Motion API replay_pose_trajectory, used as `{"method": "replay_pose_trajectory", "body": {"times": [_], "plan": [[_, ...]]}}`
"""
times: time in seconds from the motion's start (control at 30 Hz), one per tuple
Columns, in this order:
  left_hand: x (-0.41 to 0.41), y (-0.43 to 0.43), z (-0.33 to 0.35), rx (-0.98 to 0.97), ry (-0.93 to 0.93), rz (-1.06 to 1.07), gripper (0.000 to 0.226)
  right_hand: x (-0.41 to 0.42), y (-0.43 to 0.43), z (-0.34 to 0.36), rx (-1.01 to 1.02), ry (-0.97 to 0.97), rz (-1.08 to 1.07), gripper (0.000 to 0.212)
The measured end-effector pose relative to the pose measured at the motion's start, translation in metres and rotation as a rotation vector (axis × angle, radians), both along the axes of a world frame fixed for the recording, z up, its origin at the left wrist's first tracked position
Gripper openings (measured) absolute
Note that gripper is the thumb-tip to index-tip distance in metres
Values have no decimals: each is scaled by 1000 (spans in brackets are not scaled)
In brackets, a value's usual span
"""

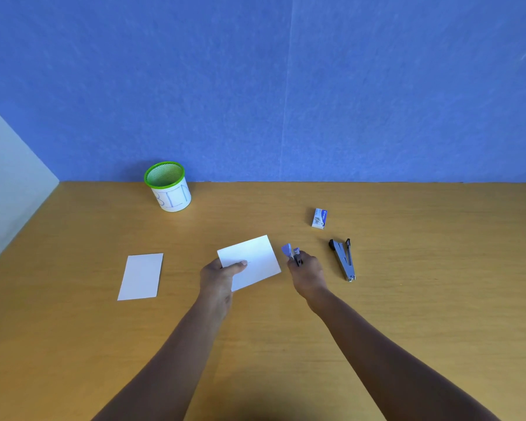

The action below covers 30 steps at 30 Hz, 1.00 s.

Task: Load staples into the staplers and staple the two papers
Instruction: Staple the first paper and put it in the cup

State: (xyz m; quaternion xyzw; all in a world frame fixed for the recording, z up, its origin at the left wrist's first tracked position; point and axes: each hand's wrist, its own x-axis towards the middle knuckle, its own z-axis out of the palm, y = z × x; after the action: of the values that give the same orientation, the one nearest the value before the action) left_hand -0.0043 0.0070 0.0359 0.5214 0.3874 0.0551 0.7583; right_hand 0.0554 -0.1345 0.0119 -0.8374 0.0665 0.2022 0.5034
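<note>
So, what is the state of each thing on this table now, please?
left hand: grips the middle paper.
middle paper: held at its left edge.
right hand: grips the small stapler.
small stapler: held beside that paper.
grey stapler: lying swung open.
staple box: on the table, untouched.
left paper: lying flat.
bin: upright.

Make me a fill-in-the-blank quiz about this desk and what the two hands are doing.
1. The left hand pinches the middle paper; the right hand grips a small ____.
2. The grey stapler on the desk lies hinged ____.
3. The green-rimmed cup has the word ____ written on it.

Missing words: stapler; open; BIN.
</note>
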Motion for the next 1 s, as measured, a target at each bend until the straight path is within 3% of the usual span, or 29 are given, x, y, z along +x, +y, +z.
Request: {"method": "replay_pose_trajectory", "body": {"times": [0.07, 0.17, 0.23, 0.5, 0.87, 1.0], "plan": [[0, 1, 0, 0, 1, 6, 22, 3, -2, -2, -140, -73, 55, 19], [-1, 3, -1, -8, 13, 18, 23, 4, -4, -5, -280, -141, 88, 45], [-2, 4, -2, -13, 15, 21, 23, 3, -7, -7, -359, -162, 89, 52], [-4, 2, -1, -29, 29, -39, 18, 0, -9, -16, -574, -217, 104, 38], [1, -1, 6, -76, -3, -63, 18, 3, -14, -17, -544, -234, 100, 39], [4, -1, 13, -59, -14, -64, 18, 3, -8, -4, -369, -305, 7, 40]]}}
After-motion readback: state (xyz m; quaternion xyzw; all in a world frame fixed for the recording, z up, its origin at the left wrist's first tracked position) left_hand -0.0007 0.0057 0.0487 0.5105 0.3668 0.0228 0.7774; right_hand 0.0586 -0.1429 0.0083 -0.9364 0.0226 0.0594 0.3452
